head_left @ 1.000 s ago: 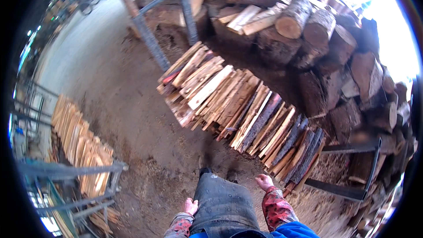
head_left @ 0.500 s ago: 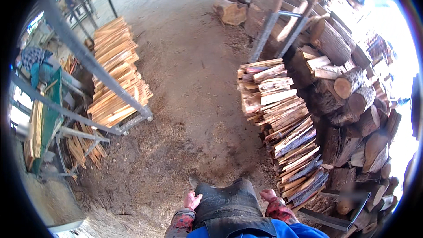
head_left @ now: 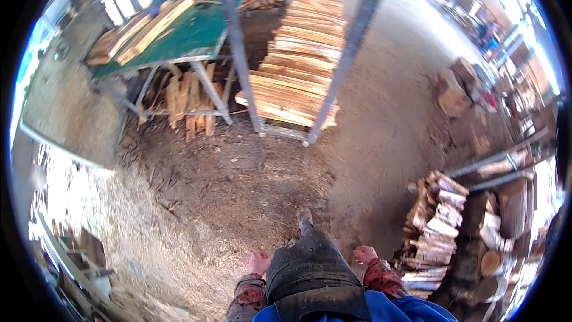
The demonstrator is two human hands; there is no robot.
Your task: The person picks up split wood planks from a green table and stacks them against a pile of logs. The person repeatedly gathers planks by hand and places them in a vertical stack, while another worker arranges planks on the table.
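My left hand [head_left: 259, 262] hangs beside the left of the dark, worn apron [head_left: 308, 259], its fingers curled in and nothing seen in them. On the other side, my right hand [head_left: 365, 254] is also closed, apart from the apron, with no thing showing in it. Both sleeves are patterned red and dark. Nearest to the right hand is a long stack of split firewood [head_left: 438, 226], a short way off to the right. Ahead, another stack of pale split firewood [head_left: 298, 56] lies in a rack with grey metal posts [head_left: 351, 53].
A green-topped table [head_left: 179, 45] at the far left bears long split pieces of wood [head_left: 158, 28]; more pieces [head_left: 193, 98] lean beneath it. Thick logs [head_left: 503, 268] lie at the right, and a large log section [head_left: 453, 95] farther back. Sawdust and chips cover the dirt floor [head_left: 238, 173].
The view has swung left: the rack and green table now sit nearer the middle, and the right firewood stack has shifted to the right edge. Both hands remain curled beside the apron.
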